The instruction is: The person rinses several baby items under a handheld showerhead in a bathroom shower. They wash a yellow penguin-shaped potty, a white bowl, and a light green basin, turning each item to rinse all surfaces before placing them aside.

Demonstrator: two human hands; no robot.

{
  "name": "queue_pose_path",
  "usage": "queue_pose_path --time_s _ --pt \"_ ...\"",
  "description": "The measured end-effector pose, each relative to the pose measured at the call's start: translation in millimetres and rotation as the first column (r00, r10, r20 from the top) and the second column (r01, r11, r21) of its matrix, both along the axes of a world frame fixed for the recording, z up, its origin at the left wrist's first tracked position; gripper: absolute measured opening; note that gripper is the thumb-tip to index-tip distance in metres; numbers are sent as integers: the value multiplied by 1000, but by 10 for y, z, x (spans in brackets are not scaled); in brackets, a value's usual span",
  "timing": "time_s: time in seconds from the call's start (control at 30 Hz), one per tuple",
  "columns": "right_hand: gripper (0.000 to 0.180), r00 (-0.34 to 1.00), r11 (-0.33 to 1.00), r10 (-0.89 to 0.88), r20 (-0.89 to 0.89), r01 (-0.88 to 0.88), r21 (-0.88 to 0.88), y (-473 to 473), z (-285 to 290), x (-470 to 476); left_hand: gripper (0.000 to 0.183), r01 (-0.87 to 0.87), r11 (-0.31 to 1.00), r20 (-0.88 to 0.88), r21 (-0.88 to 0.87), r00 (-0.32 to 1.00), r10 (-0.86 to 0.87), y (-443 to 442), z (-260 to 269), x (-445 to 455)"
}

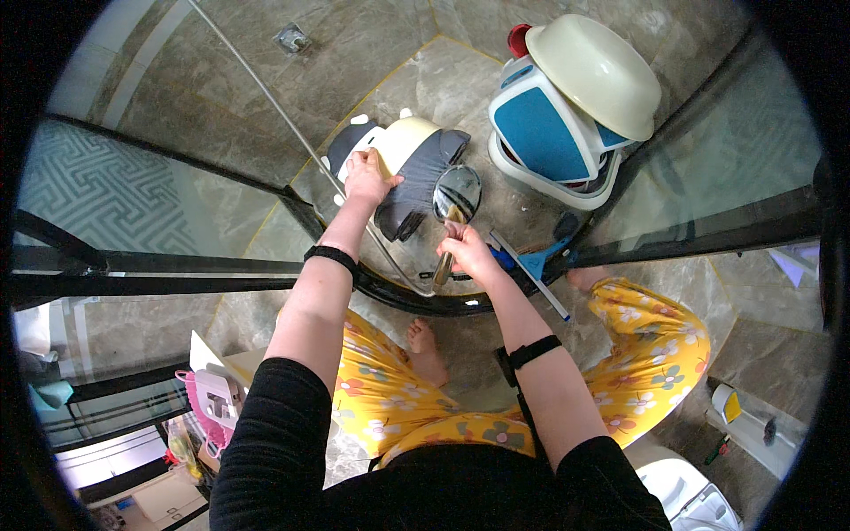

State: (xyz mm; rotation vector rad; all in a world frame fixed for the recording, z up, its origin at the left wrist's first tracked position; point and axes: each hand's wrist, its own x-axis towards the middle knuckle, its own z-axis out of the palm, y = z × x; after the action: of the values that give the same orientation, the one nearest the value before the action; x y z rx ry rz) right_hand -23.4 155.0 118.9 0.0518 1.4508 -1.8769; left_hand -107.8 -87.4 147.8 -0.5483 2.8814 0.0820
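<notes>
My left hand (pixel 369 178) rests on top of an animal-shaped item (pixel 412 149) in grey, cream and white, with its thumb spread from the bent fingers. Small white knobs stick out along the item's far and left sides, and its dark grey part looks wet. In my right hand (pixel 469 251) is the handle of a chrome shower head (pixel 458 192). The round head is held just beside the near right side of the item. From the handle's lower end a metal shower hose (pixel 265 93) bends at the black threshold and runs up to the far left. Any water spray is too unclear to tell.
A squeegee (pixel 531 265) with a blue handle lies across the curved black threshold (pixel 412 302). Behind it stands a blue-and-white tub (pixel 544 133) with a cream basin (pixel 597 73) tilted on top. Glass panels (pixel 717 172) flank the shower. A floor drain (pixel 292 38) shows far left.
</notes>
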Motion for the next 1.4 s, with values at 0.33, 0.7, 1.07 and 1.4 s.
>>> queue_pose_path --time_s 0.33,0.7,1.07,1.4 --pt "6 988 983 133 -77 -122 133 38 253 -58 110 -76 991 -16 107 997 78 313 74 152" --pt "14 970 964 217 -106 -196 177 136 337 8 100 187 960 217 206 948 -231 933 -55 494" --pt "25 1000 935 -19 -24 26 353 662 355 178 64 462 823 245 -331 884 -398 1116 16 636" --pt "20 994 961 107 -31 -95 261 625 325 322 64 165 935 -15 -315 984 -178 490 419 389"
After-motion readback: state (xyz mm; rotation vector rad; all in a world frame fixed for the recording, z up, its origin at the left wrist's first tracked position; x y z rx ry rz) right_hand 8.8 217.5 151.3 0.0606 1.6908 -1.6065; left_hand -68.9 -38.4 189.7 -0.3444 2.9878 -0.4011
